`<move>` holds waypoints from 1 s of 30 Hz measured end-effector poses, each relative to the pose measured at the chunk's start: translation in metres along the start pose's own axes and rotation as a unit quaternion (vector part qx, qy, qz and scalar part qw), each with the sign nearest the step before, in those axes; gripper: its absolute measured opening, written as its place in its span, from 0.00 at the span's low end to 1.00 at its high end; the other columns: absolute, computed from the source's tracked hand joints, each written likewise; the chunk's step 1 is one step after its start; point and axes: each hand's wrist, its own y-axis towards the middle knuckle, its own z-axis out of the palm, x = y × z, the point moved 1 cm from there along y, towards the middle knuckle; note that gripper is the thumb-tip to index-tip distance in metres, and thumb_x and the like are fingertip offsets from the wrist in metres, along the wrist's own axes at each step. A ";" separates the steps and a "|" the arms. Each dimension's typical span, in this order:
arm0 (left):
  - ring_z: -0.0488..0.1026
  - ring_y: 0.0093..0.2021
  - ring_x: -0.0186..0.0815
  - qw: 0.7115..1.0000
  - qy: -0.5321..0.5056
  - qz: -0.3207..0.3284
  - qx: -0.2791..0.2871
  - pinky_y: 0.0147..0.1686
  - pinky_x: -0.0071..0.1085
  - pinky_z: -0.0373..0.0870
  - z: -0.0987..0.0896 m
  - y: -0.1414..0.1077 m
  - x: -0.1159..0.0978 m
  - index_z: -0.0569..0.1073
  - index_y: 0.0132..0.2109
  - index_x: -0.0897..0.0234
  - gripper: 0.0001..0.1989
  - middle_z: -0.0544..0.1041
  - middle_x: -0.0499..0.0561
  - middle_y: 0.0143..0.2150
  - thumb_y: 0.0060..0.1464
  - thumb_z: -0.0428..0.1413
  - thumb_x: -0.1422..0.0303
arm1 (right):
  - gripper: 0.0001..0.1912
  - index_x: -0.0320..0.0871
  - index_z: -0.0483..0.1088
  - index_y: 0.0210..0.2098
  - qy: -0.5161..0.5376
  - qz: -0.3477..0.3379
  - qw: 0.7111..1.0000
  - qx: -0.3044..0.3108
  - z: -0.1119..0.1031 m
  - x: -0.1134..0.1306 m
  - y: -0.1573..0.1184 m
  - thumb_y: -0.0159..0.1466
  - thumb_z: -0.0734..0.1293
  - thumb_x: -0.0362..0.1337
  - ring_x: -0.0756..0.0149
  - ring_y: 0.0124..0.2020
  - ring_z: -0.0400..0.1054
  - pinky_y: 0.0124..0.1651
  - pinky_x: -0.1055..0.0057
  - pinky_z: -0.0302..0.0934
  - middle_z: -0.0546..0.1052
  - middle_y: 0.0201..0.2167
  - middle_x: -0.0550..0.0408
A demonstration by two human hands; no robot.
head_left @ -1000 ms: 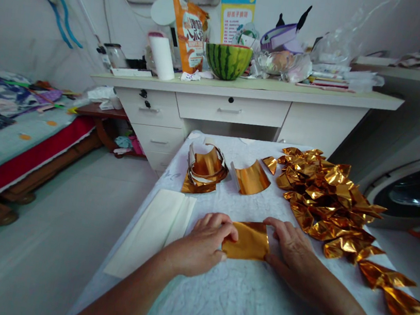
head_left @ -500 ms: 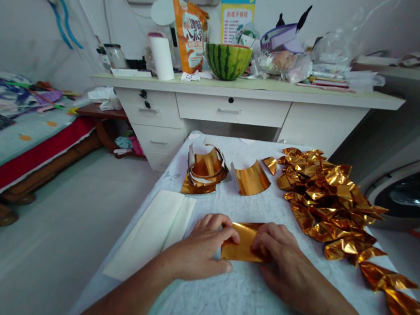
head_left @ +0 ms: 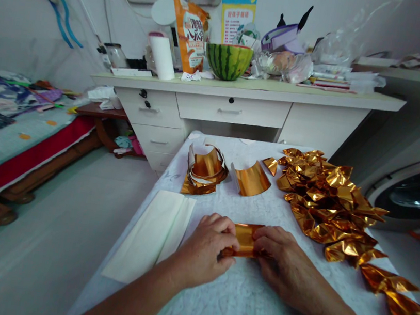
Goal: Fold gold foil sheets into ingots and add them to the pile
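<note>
A small sheet of shiny gold foil (head_left: 247, 238) lies on the cloth-covered table, its near edge curled up. My left hand (head_left: 210, 251) pinches its left end between thumb and fingers. At the right end my right hand (head_left: 277, 258) grips it the same way, its thumb mostly hidden below. Beyond the hands stand a curled stack of gold sheets (head_left: 206, 167) and a single curved gold sheet (head_left: 253, 178). Many folded gold foil pieces (head_left: 325, 194) are heaped on the right. White paper sheets (head_left: 147, 237) lie left of my left hand.
Behind the table is a white desk (head_left: 238, 94) bearing a watermelon half (head_left: 228, 61), an orange pouch (head_left: 191, 35) and plastic bags. A bed (head_left: 13, 135) stands at the left, a washing machine (head_left: 419, 171) at the right.
The foil's near edge has lifted and curled, so the sheet looks narrower. My left thumb has moved in against the near edge, and both hands now grip the ends more tightly.
</note>
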 end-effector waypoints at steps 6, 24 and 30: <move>0.70 0.40 0.37 1.000 0.004 0.009 0.029 0.43 0.34 0.63 0.003 0.001 0.001 0.75 0.35 0.61 0.06 0.74 0.48 0.36 0.55 0.54 0.75 | 0.08 0.43 0.70 0.33 -0.012 0.032 0.999 0.036 0.003 0.002 0.000 0.61 0.61 0.25 0.60 0.38 0.65 0.42 0.62 0.59 0.72 0.35 0.51; 0.72 0.39 0.36 0.997 -0.016 -0.080 0.009 0.39 0.30 0.64 0.004 0.003 0.003 0.74 0.34 0.62 0.08 0.75 0.48 0.35 0.59 0.51 0.73 | 0.10 0.43 0.70 0.31 0.053 0.106 0.993 0.030 0.003 -0.007 0.006 0.67 0.60 0.32 0.63 0.36 0.67 0.40 0.67 0.59 0.74 0.32 0.54; 0.72 0.34 0.35 0.990 -0.013 -0.138 0.004 0.33 0.30 0.60 0.001 0.004 0.002 0.73 0.32 0.62 0.05 0.76 0.47 0.31 0.56 0.54 0.71 | 0.11 0.43 0.70 0.31 0.029 0.154 0.987 0.019 0.005 -0.012 0.005 0.67 0.59 0.34 0.62 0.34 0.69 0.38 0.67 0.59 0.75 0.31 0.53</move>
